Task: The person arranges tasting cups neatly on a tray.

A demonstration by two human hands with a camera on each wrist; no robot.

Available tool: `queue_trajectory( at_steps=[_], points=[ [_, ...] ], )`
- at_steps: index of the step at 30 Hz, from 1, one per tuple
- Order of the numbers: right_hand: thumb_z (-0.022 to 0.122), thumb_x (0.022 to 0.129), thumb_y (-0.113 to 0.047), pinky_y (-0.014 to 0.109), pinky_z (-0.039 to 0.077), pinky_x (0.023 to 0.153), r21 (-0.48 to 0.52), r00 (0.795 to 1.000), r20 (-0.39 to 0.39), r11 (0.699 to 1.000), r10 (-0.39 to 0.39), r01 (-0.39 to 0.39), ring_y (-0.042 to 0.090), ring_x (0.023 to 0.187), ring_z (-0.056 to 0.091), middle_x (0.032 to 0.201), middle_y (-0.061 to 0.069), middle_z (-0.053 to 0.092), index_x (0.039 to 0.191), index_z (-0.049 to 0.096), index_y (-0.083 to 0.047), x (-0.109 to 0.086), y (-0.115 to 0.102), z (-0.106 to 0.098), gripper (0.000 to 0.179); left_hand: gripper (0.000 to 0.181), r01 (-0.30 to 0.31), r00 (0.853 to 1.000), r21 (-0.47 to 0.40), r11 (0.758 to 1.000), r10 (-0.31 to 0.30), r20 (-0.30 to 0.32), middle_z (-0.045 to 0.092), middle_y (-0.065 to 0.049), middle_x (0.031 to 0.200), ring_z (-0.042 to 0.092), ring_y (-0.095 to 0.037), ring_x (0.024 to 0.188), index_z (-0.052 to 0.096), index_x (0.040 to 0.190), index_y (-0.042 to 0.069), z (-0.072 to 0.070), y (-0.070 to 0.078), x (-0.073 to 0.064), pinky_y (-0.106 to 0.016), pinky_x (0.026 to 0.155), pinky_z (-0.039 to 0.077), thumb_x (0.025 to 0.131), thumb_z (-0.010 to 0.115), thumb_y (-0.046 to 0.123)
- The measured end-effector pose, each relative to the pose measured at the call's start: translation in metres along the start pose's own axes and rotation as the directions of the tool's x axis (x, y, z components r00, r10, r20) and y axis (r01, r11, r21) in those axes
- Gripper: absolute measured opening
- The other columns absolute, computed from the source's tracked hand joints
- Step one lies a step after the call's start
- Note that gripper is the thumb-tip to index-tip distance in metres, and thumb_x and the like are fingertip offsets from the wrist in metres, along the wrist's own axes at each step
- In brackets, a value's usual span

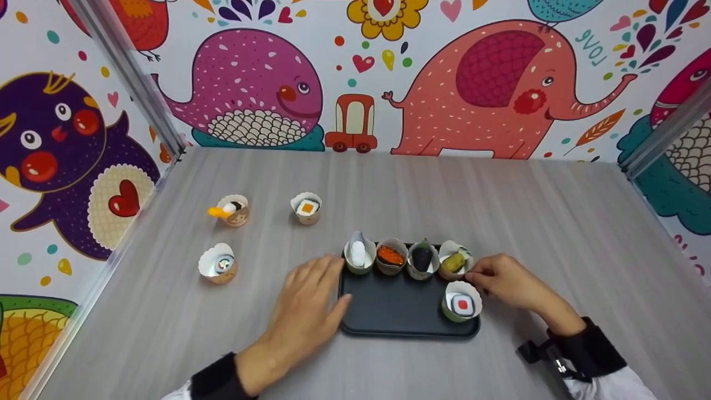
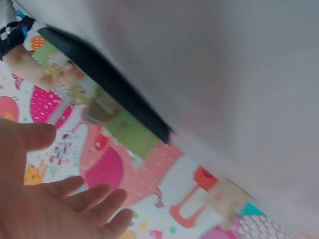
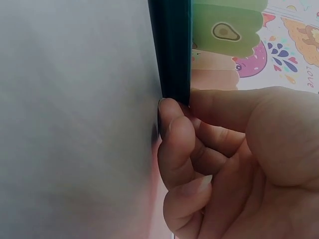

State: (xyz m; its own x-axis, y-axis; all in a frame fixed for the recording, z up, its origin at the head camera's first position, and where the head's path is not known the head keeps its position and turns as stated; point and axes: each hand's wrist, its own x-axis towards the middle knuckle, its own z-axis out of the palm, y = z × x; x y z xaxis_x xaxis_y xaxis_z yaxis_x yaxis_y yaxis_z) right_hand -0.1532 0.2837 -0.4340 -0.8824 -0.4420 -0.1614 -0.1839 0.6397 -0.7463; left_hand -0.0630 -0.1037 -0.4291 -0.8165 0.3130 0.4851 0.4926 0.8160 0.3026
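A dark rectangular tray (image 1: 394, 308) lies on the table. My right hand (image 1: 508, 282) pinches its right rim, thumb on one side and curled fingers on the other in the right wrist view. Beside the left rim, my left hand (image 1: 305, 300) holds nothing, its fingers extended and thumb spread. Along the tray's back stand paper cups with toy sushi: a white-topped piece (image 1: 358, 254), an orange-topped piece (image 1: 390, 255), a dark eggplant-like piece (image 1: 422, 258) and a yellow-green piece (image 1: 454, 262). At the front right corner, another cup (image 1: 458, 316) holds a roll with a red centre (image 1: 462, 305).
Left of the tray, three more paper cups stand on the grey table (image 1: 355, 183): one with an orange-tailed piece (image 1: 229, 210), one with a yellow-centred roll (image 1: 307, 208), one with a round roll (image 1: 224, 264). Cartoon-printed walls (image 1: 355, 72) border the table.
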Motion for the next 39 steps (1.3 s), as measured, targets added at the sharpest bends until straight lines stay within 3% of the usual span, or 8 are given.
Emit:
queue_trajectory(
  at_steps=[3, 6, 10, 14, 19, 26, 33, 39],
  points=[
    [0.067, 0.102, -0.013, 0.024, 0.043, 0.052, 0.005, 1.0, 0.001, 1.0, 0.001, -0.001, 0.008, 0.055, 0.052, 0.065, -0.001, 0.058, 0.082, 0.07, -0.006, 0.0, 0.0, 0.0, 0.022, 0.06, -0.004, 0.998, 0.061, 0.998, 0.008, -0.06, 0.062, -0.022, 0.14, 0.059, -0.041, 0.125, 0.061, 0.139, -0.001, -0.007, -0.016, -0.005, -0.058, 0.108, 0.043, 0.09, 0.081, 0.026],
    [0.067, 0.102, -0.013, 0.024, 0.043, 0.052, 0.007, 1.0, 0.0, 1.0, 0.003, -0.003, 0.008, 0.055, 0.052, 0.065, -0.002, 0.058, 0.082, 0.071, -0.006, 0.0, 0.0, 0.0, 0.021, 0.063, 0.032, 0.996, 0.087, 0.996, -0.025, -0.082, 0.057, -0.024, 0.146, 0.056, -0.045, 0.129, 0.06, 0.14, -0.003, -0.015, -0.03, -0.009, -0.06, 0.111, 0.039, 0.088, 0.083, 0.024],
    [0.067, 0.102, -0.014, 0.024, 0.042, 0.052, 0.008, 1.0, 0.004, 1.0, 0.001, -0.001, 0.008, 0.055, 0.051, 0.065, -0.002, 0.057, 0.084, 0.071, -0.006, 0.0, 0.0, 0.0, 0.021, 0.068, 0.13, 0.991, 0.107, 0.986, -0.126, -0.048, 0.047, -0.026, 0.156, 0.047, -0.049, 0.139, 0.056, 0.145, -0.004, -0.026, -0.047, -0.015, -0.061, 0.118, 0.029, 0.088, 0.083, 0.024],
    [0.067, 0.102, -0.014, 0.024, 0.042, 0.053, 0.005, 1.0, 0.009, 1.0, 0.001, -0.001, 0.008, 0.056, 0.051, 0.066, -0.002, 0.057, 0.083, 0.071, -0.006, -0.001, 0.0, 0.0, 0.021, 0.071, 0.235, 0.972, 0.124, 0.964, -0.234, -0.024, 0.038, -0.03, 0.16, 0.037, -0.052, 0.145, 0.052, 0.148, -0.006, -0.038, -0.063, -0.02, -0.064, 0.121, 0.02, 0.089, 0.082, 0.022],
    [0.067, 0.102, -0.015, 0.024, 0.041, 0.053, 0.013, 1.0, 0.005, 1.0, -0.001, 0.001, 0.008, 0.056, 0.051, 0.065, -0.002, 0.056, 0.082, 0.07, -0.006, -0.001, 0.0, 0.001, 0.022, 0.075, 0.366, 0.93, 0.116, 0.923, -0.367, -0.015, 0.028, -0.037, 0.161, 0.031, -0.059, 0.144, 0.047, 0.149, -0.01, -0.052, -0.084, -0.022, -0.067, 0.12, 0.016, 0.09, 0.08, 0.024],
    [0.067, 0.102, -0.015, 0.024, 0.042, 0.053, 0.006, 1.0, 0.003, 1.0, -0.003, 0.003, 0.008, 0.055, 0.051, 0.065, -0.002, 0.057, 0.082, 0.07, -0.006, 0.0, 0.0, -0.001, 0.022, 0.089, 0.523, 0.851, 0.054, 0.851, -0.525, 0.031, 0.026, -0.043, 0.158, 0.029, -0.062, 0.142, 0.035, 0.151, -0.017, -0.068, -0.108, -0.022, -0.071, 0.115, 0.021, 0.088, 0.082, 0.025],
    [0.068, 0.102, -0.015, 0.024, 0.042, 0.053, 0.003, 1.0, 0.002, 1.0, -0.008, 0.008, 0.008, 0.055, 0.052, 0.066, -0.002, 0.058, 0.083, 0.071, -0.007, 0.0, 0.0, 0.0, 0.021, 0.095, 0.579, 0.808, 0.068, 0.813, -0.583, 0.088, 0.034, -0.045, 0.15, 0.037, -0.063, 0.133, 0.032, 0.15, -0.02, -0.075, -0.126, -0.024, -0.075, 0.105, 0.032, 0.084, 0.085, 0.022],
    [0.067, 0.102, -0.015, 0.024, 0.041, 0.052, -0.003, 1.0, 0.002, 1.0, -0.004, 0.004, 0.008, 0.055, 0.051, 0.065, -0.002, 0.057, 0.085, 0.072, -0.007, -0.001, 0.0, -0.001, 0.02, 0.094, 0.642, 0.751, 0.032, 0.766, -0.637, 0.173, 0.044, -0.043, 0.14, 0.044, -0.061, 0.125, 0.032, 0.15, -0.02, -0.077, -0.135, -0.021, -0.072, 0.098, 0.039, 0.083, 0.084, 0.021]
  ],
)
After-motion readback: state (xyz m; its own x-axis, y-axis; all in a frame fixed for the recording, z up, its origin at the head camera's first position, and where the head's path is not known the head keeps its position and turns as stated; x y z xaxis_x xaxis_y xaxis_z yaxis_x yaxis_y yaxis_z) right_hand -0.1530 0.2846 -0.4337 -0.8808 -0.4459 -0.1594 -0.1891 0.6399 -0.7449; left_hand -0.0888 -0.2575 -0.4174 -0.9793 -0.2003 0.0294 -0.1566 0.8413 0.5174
